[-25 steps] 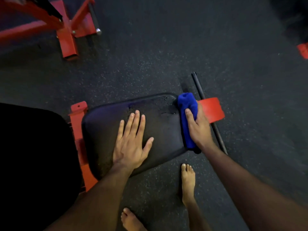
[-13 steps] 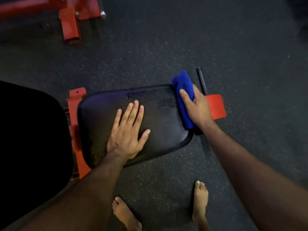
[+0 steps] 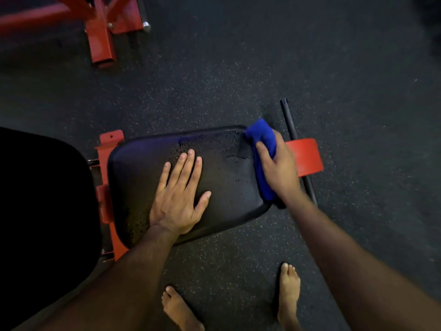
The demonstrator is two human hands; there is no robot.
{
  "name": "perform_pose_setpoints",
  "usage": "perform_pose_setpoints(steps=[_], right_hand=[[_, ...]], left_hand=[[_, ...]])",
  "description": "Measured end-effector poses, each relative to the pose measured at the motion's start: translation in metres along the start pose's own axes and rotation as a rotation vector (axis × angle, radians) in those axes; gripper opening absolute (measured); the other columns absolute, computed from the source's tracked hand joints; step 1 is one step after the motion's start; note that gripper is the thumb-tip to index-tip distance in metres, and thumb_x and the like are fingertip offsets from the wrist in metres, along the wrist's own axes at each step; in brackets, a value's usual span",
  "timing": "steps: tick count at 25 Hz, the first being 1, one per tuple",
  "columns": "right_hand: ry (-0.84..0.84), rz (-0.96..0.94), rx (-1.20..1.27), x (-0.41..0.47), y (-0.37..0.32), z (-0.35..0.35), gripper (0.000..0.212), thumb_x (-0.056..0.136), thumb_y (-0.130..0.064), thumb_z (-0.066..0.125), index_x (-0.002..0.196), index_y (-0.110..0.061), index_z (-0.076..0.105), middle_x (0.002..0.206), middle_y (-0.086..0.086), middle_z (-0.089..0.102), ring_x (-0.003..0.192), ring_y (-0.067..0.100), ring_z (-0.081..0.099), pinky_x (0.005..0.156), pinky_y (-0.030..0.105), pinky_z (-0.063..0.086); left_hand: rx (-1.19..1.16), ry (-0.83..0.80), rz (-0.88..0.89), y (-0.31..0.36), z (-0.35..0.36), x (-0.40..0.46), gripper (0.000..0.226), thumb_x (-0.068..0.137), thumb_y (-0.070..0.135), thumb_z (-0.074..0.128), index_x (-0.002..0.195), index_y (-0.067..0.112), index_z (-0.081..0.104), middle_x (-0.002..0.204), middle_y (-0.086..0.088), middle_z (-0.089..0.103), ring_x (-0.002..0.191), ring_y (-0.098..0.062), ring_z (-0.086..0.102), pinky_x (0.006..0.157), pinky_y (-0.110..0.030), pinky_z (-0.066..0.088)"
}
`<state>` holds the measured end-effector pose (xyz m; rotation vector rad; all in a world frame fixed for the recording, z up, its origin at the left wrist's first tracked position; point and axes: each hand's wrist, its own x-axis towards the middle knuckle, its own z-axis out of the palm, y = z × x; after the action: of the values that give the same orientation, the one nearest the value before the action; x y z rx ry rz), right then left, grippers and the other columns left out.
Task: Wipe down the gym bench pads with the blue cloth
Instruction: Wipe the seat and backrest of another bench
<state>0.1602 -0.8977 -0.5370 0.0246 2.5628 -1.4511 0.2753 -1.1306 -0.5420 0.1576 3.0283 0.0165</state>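
A black seat pad (image 3: 226, 187) of the gym bench lies in the middle of the view, speckled with wet droplets. My left hand (image 3: 179, 197) rests flat on its middle, fingers spread, holding nothing. A folded blue cloth (image 3: 261, 144) lies along the pad's right edge, and my right hand (image 3: 279, 168) grips it and presses it against the pad. A larger black pad (image 3: 43, 199) fills the left edge of the view.
The bench's red frame (image 3: 105, 185) shows between the two pads, with a red foot (image 3: 307, 156) and a black crossbar (image 3: 290, 123) at the right end. Another red machine base (image 3: 100, 37) stands at the top left. My bare feet (image 3: 288, 292) are on the dark rubber floor.
My right hand has slid the blue cloth along the pad's right edge towards the far corner. My left hand has stayed flat on the pad. My feet have stepped back.
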Motion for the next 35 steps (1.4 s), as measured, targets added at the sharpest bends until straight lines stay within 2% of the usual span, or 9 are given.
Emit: perform_pose_setpoints(steps=[3,6,9,13,16,20,24,29,35], right_hand=[[-0.072,-0.019,-0.023,0.036,-0.003,-0.002,0.030,0.098,-0.036,0.054,0.120,-0.018,0.060,0.112,-0.004,0.069,0.105,0.015,0.063,0.095,0.045,0.048],[0.016,-0.035,-0.021,-0.017,0.008,-0.001,0.039,0.100,-0.033,0.052,0.136,-0.017,0.053,0.132,-0.004,0.061,0.121,0.015,0.056,0.106,0.040,0.041],[0.115,0.155,-0.036,-0.101,0.014,0.007,0.049,0.101,-0.038,0.045,0.146,-0.020,0.043,0.143,-0.004,0.052,0.123,0.017,0.048,0.108,0.029,0.034],[0.113,0.136,-0.052,-0.094,0.008,0.008,0.045,0.102,-0.036,0.046,0.144,-0.020,0.045,0.140,-0.005,0.054,0.121,0.017,0.048,0.107,0.035,0.036],[0.015,0.021,-0.055,-0.021,0.001,0.001,0.036,0.101,-0.034,0.050,0.133,-0.018,0.052,0.127,-0.006,0.061,0.117,0.016,0.055,0.103,0.039,0.042],[-0.115,0.046,0.047,0.041,-0.019,-0.027,0.020,0.101,-0.031,0.054,0.118,-0.022,0.060,0.101,-0.014,0.066,0.091,-0.002,0.060,0.088,0.024,0.048],[-0.307,-0.023,-0.050,0.069,-0.036,-0.065,0.016,0.102,-0.032,0.052,0.117,-0.033,0.058,0.100,-0.015,0.066,0.088,-0.006,0.059,0.082,0.016,0.046],[-0.604,-0.043,-0.206,0.084,-0.047,-0.031,0.018,0.103,-0.031,0.052,0.120,-0.033,0.056,0.104,-0.025,0.064,0.096,-0.007,0.059,0.089,0.012,0.043],[-0.559,0.090,-0.258,0.090,-0.054,-0.009,0.023,0.101,-0.038,0.053,0.117,-0.025,0.063,0.103,-0.009,0.070,0.096,0.006,0.063,0.092,0.034,0.048]], left_hand=[[-0.004,-0.004,-0.005,0.000,0.000,0.000,0.077,0.100,0.054,0.029,0.163,0.011,0.015,0.171,-0.010,0.009,0.158,-0.023,0.007,0.127,-0.049,0.007],[-0.004,0.005,-0.002,0.001,0.000,0.000,0.077,0.100,0.053,0.029,0.163,0.010,0.017,0.171,-0.010,0.010,0.158,-0.023,0.007,0.128,-0.049,0.008],[-0.014,0.012,0.001,0.001,0.000,-0.001,0.076,0.100,0.053,0.029,0.162,0.010,0.018,0.171,-0.011,0.011,0.158,-0.024,0.009,0.127,-0.050,0.009],[-0.027,0.017,0.001,0.000,0.001,-0.001,0.076,0.100,0.053,0.029,0.162,0.011,0.017,0.171,-0.011,0.011,0.158,-0.024,0.011,0.127,-0.050,0.011],[-0.033,0.007,0.000,0.000,0.002,0.001,0.076,0.100,0.052,0.029,0.162,0.011,0.016,0.171,-0.010,0.012,0.158,-0.024,0.011,0.127,-0.050,0.009],[-0.032,-0.016,0.002,0.000,-0.002,0.000,0.076,0.099,0.051,0.031,0.162,0.011,0.019,0.171,-0.010,0.014,0.157,-0.024,0.014,0.127,-0.049,0.010],[-0.053,-0.027,-0.013,-0.001,-0.008,0.000,0.075,0.099,0.051,0.033,0.162,0.012,0.019,0.170,-0.010,0.017,0.156,-0.026,0.020,0.127,-0.049,0.011],[-0.101,-0.007,-0.006,-0.003,-0.005,0.000,0.075,0.100,0.051,0.032,0.162,0.011,0.020,0.170,-0.009,0.016,0.157,-0.024,0.017,0.127,-0.049,0.014],[-0.141,0.012,-0.015,-0.006,-0.002,0.002,0.077,0.100,0.051,0.032,0.163,0.010,0.016,0.171,-0.009,0.010,0.157,-0.023,0.012,0.129,-0.046,0.003]])
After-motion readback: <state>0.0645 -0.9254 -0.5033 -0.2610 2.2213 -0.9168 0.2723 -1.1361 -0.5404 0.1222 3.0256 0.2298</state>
